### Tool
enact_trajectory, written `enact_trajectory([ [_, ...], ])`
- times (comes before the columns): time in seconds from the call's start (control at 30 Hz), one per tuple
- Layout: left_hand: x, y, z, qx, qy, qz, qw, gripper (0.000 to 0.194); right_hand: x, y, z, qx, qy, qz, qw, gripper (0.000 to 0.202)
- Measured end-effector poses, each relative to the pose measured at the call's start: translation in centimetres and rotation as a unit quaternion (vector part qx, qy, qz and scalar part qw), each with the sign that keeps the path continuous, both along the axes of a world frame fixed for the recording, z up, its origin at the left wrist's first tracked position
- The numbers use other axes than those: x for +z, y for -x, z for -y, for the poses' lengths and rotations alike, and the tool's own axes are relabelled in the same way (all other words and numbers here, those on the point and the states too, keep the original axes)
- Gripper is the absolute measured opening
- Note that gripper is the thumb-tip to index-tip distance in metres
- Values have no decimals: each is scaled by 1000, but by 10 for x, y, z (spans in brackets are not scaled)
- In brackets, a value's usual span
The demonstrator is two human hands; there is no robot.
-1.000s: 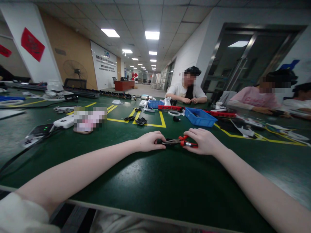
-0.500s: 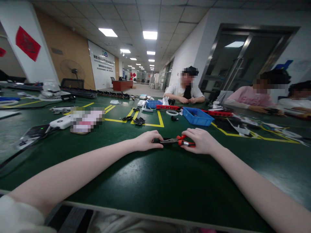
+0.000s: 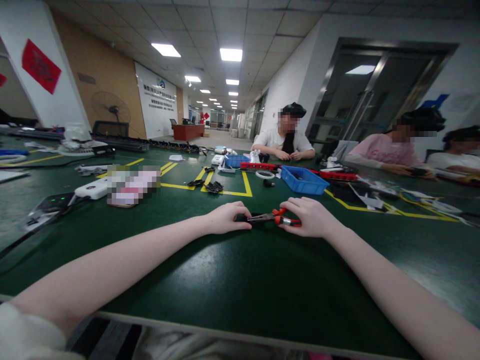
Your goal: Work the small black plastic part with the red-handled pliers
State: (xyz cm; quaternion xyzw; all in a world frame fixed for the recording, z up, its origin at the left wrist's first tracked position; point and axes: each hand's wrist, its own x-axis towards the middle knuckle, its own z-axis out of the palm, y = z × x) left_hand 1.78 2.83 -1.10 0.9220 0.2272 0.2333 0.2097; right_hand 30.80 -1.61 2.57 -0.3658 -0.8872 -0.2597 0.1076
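My right hand is closed around the red-and-black handles of long-nose pliers. Their grey jaws point left, toward my other hand. With thumb and fingertips, my left hand pinches a small black piece right at the jaw tips. Fingers cover most of that piece, so its exact kind is hidden. Both hands are low over the green table. Beyond them lie small black parts in a pile, and a single black part sits nearer the right hand.
A blue bin stands past my right hand, near a white ring. At left are a phone, a white power bank and a cabled device. Yellow tape marks the table. Several people sit across and at right.
Both hands, the pliers and the black piece stay almost where they were. The whole view has shifted very slightly.
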Motion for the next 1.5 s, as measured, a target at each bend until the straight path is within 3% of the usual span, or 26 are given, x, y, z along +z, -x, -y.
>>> enact_trajectory([
  [1.03, 3, 1, 5, -4, -25, -28, 999, 24, -6, 4, 0, -10, 44, -30, 999, 40],
  [1.5, 4, 1, 7, -2, -25, -29, 999, 24, -3, -1, 0, -5, 13, -20, 1000, 41],
])
